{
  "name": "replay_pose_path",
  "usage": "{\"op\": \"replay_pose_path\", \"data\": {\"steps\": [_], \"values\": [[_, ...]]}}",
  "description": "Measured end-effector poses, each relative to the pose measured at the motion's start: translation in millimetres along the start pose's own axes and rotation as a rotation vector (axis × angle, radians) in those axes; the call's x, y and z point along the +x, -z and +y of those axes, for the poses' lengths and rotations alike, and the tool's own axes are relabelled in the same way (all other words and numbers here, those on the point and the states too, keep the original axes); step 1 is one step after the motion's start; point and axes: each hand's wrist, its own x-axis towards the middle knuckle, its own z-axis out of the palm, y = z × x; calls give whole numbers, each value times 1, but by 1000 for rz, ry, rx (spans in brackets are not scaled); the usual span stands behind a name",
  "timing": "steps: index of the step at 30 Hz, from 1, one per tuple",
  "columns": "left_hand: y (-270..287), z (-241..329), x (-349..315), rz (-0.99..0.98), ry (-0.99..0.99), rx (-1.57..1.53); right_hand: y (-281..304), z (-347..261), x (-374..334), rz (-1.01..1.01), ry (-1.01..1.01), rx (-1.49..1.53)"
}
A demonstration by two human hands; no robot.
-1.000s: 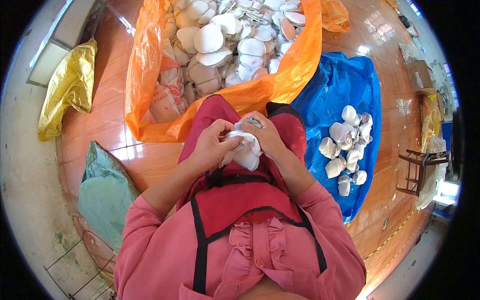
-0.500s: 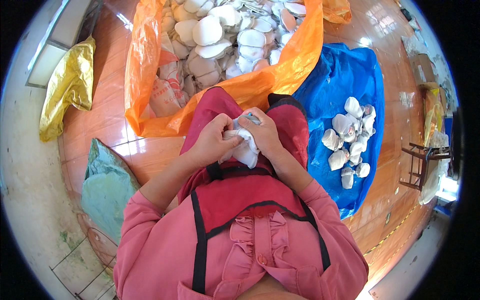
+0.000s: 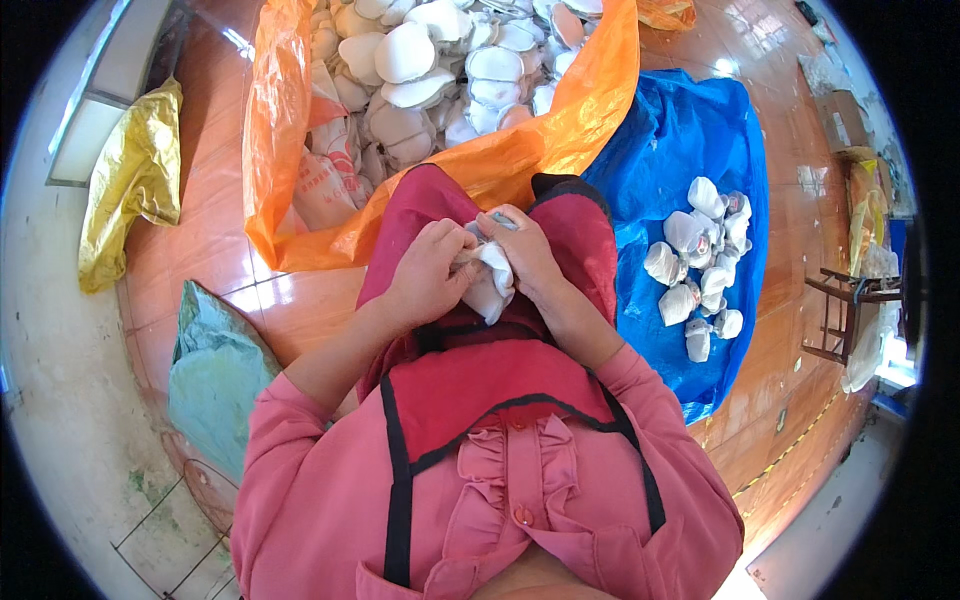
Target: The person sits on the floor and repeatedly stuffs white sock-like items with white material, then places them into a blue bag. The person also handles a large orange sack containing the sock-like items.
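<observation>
- Bundle of white fabric (image 3: pixel 492 292) sat at the hub of the clock face, over the wearer's lap, its loose end pointing toward 6 o'clock.
- Left hand (image 3: pixel 428 268) gripped it from 9 o'clock, fingers clamped on the cloth.
- Right hand (image 3: pixel 528 255) met it from 1 o'clock, fingers clamped on it too, thumb over a grayish-blue patch at the top.
- Dark red apron (image 3: pixel 480 385) showed toward 6 o'clock.
- Orange plastic sack (image 3: pixel 590 110) lay open at 12 o'clock, filled with rounded white pads (image 3: pixel 404 53).
- Blue plastic sheet (image 3: pixel 650 120) spread between 2 and 3 o'clock, carrying a cluster of white wrapped bundles (image 3: pixel 683 232).
- Yellow sack (image 3: pixel 130 190) lay between 9 and 10 o'clock, green sack (image 3: pixel 220 390) at 8, cardboard box (image 3: pixel 842 122) at 2.
</observation>
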Motion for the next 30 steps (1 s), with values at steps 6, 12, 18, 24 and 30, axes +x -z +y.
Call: {"op": "replay_pose_path", "data": {"steps": [6, 12, 18, 24, 30], "values": [[10, 10, 13, -133, 281, 32, -5, -8, 2, 64, 210, -487], [5, 9, 15, -170, 138, 103, 2, -8, 4, 60, 170, -522], [12, 16, 17, -86, -235, 225, 12, 8, 13, -137, -63, 108], [8, -14, 11, 93, -468, 302, 4, 4, -5, -209, -227, 322], [-1, -6, 13, 414, -280, 148, 7, -9, 11, -447, 40, 308]]}}
